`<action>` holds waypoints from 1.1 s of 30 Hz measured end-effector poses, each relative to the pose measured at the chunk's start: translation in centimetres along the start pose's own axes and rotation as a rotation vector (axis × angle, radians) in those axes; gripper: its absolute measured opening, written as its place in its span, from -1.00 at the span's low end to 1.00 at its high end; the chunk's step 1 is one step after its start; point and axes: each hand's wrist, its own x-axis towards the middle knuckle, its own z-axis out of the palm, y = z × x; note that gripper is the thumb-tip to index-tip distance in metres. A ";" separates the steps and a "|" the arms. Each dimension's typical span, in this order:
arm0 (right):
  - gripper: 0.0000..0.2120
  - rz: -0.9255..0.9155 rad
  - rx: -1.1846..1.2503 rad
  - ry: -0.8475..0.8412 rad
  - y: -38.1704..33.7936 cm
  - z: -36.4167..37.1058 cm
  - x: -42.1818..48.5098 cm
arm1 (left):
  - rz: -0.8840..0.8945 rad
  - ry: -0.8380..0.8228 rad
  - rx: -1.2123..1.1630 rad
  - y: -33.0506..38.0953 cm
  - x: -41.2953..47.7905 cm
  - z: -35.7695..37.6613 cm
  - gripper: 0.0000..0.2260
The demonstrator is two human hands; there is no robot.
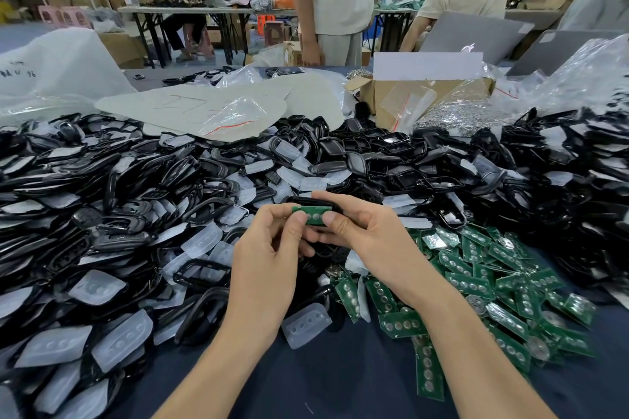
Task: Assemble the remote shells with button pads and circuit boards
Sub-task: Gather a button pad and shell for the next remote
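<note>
At the middle of the view both hands hold one black remote shell (315, 201) with a green circuit board (313, 214) lying in it. My left hand (272, 248) grips the shell's left end, its thumb pressing on the board. My right hand (357, 231) grips the right end, thumb on the board's right edge. Most of the shell is hidden behind the fingers. Loose green circuit boards (493, 286) lie heaped to the right. Translucent white button pads (306, 325) and black shells (102, 201) cover the table to the left and beyond.
The table has a dark blue cloth (340, 381). A cardboard box (391, 95) with plastic bags and a heap of metal rings (459, 112) stands at the back right. Clear plastic bags (231, 116) lie behind the piles. People stand and sit across the table by laptops (476, 37).
</note>
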 end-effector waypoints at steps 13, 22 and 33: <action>-0.69 0.011 0.022 0.012 -0.1 0.1 0.0 | 0.024 0.034 -0.012 -0.2 0.0 0.1 -0.91; -0.68 0.010 0.029 0.010 -0.2 0.2 0.0 | 0.017 0.023 -0.042 -0.4 0.2 0.0 -0.90; -0.68 0.012 0.023 0.008 -0.3 0.2 -0.1 | 0.014 0.017 -0.050 -0.4 0.3 -0.1 -0.89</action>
